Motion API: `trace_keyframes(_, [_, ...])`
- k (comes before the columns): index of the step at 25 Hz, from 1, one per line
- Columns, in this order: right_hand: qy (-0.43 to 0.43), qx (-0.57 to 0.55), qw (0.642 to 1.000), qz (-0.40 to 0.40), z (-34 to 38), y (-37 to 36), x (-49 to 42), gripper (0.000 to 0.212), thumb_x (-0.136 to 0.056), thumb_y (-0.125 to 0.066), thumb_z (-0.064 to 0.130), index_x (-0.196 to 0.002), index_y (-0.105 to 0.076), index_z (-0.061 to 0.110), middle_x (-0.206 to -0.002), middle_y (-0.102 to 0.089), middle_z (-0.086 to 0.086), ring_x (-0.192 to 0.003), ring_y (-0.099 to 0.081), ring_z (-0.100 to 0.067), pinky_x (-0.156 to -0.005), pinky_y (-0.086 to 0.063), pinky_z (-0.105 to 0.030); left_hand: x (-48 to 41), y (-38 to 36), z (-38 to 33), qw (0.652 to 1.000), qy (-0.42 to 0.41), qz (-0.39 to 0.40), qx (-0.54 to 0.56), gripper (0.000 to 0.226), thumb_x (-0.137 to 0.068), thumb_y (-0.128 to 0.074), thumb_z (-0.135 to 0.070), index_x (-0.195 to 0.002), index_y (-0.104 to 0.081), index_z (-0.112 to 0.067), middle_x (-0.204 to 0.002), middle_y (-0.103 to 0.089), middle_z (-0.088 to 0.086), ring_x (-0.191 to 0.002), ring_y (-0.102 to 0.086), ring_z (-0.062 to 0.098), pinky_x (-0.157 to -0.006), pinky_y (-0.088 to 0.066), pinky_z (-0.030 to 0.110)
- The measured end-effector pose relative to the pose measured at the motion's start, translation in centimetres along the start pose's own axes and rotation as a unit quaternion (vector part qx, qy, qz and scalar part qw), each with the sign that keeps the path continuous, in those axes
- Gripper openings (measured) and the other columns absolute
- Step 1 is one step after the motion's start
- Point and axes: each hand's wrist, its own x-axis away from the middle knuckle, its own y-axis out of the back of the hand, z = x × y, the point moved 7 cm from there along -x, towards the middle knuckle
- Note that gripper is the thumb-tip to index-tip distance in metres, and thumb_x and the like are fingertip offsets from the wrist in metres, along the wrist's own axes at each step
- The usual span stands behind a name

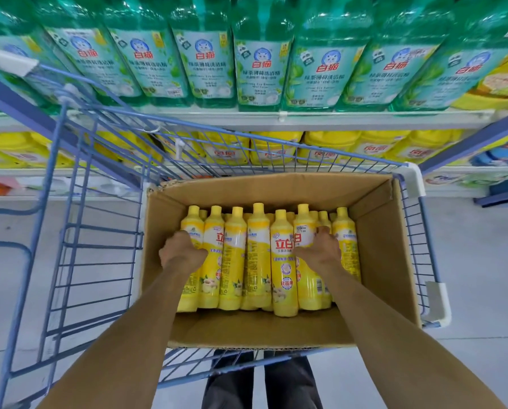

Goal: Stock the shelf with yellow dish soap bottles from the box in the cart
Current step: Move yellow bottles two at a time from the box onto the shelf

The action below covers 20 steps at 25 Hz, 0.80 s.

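Two shelves (pixel 276 118) face the cart (pixel 69 231) on pale floor (pixel 483 261).

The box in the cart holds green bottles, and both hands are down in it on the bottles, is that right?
Not quite: the bottles in the box are yellow, not green; the green bottles stand on the shelf above. The head view shows this. The box does sit in the cart, with the left hand and right hand on the bottles.
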Motion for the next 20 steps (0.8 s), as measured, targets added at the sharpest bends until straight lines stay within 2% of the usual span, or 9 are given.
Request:
trace_keyframes(5, [0.004,-0.025,1.0,-0.001,-0.8,0.2,-0.1,0.07,-0.068,-0.09,0.03,-0.119,-0.049,0.006,-0.114,-0.067,-0.011,-0.108,-0.065,-0.031,-0.073,-0.046,-0.031,-0.6,-1.2,1.1,0.996,0.017,0.034,0.079,0.049,-0.08,-0.08,-0.037,-0.116,-0.059,-0.012,-0.118,-0.066,0.01,-0.111,-0.063,0.032,-0.093,-0.053,0.041])
trace_keyframes(9, [-0.001,-0.051,0.999,0.006,-1.9,0.5,-0.6,0.072,-0.063,-0.092,0.037,-0.117,-0.051,0.01,-0.113,-0.068,-0.01,-0.109,-0.064,-0.031,-0.087,-0.056,-0.042,-1.0,-2.3,1.4,0.987,0.017,0.059,0.149,0.054,-0.082,-0.08,-0.027,-0.125,-0.053,-0.007,-0.124,-0.061,0.015,-0.114,-0.059,0.035,-0.09,-0.05,0.042])
trace_keyframes(11, [-0.002,-0.082,0.997,0.012,-2.5,1.0,-0.7,0.068,-0.067,-0.091,0.034,-0.118,-0.053,0.01,-0.114,-0.068,-0.009,-0.111,-0.064,-0.029,-0.088,-0.055,-0.04,-1.2,-2.3,1.4,0.98,0.02,0.081,0.18,0.047,-0.081,-0.082,-0.024,-0.115,-0.053,-0.01,-0.116,-0.06,0.014,-0.106,-0.061,0.033,-0.089,-0.052,0.043])
trace_keyframes(13, [-0.006,-0.105,0.994,0.024,-2.8,1.8,-0.2,0.066,-0.072,-0.089,0.032,-0.123,-0.053,0.011,-0.119,-0.067,-0.008,-0.116,-0.062,-0.028,-0.089,-0.05,-0.035,-0.9,-1.9,1.2,0.964,0.014,0.097,0.248,0.034,-0.079,-0.083,-0.019,-0.096,-0.055,-0.013,-0.107,-0.064,0.013,-0.094,-0.064,0.03,-0.085,-0.055,0.045])
trace_keyframes(14, [-0.004,-0.118,0.993,0.029,-2.6,2.3,0.1,0.065,-0.074,-0.088,0.03,-0.126,-0.053,0.011,-0.121,-0.065,-0.007,-0.117,-0.061,-0.027,-0.089,-0.048,-0.033,-0.5,-1.4,0.9,0.952,0.005,0.1,0.29,0.029,-0.079,-0.083,-0.015,-0.092,-0.058,-0.013,-0.104,-0.068,0.014,-0.088,-0.067,0.029,-0.08,-0.057,0.043])
trace_keyframes(16, [0.015,-0.153,0.987,0.046,-1.5,3.5,1.2,0.057,-0.075,-0.088,0.024,-0.121,-0.055,0.017,-0.116,-0.066,-0.004,-0.107,-0.063,-0.023,-0.088,-0.05,-0.033,1.5,0.0,-0.2,0.928,-0.029,0.116,0.354,0.03,-0.076,-0.085,-0.009,-0.099,-0.066,-0.01,-0.1,-0.072,0.014,-0.083,-0.071,0.025,-0.072,-0.058,0.038])
trace_keyframes(18, [0.055,-0.179,0.98,0.074,0.8,4.7,2.9,0.048,-0.074,-0.089,0.021,-0.108,-0.055,0.025,-0.105,-0.066,0.005,-0.093,-0.062,-0.012,-0.077,-0.052,-0.026,4.0,1.3,-2.3,0.915,-0.089,0.137,0.368,0.041,-0.072,-0.088,-0.008,-0.108,-0.069,-0.009,-0.101,-0.075,0.01,-0.088,-0.073,0.022,-0.076,-0.06,0.038])
trace_keyframes(20, [0.104,-0.2,0.97,0.094,3.7,6.1,5.2,0.05,-0.07,-0.091,0.023,-0.107,-0.057,0.026,-0.101,-0.065,0.013,-0.092,-0.063,-0.005,-0.067,-0.047,-0.017,6.7,3.5,-5.2,0.903,-0.159,0.151,0.369,0.043,-0.07,-0.088,-0.005,-0.107,-0.069,-0.014,-0.1,-0.075,0.004,-0.088,-0.073,0.011,-0.074,-0.059,0.029])
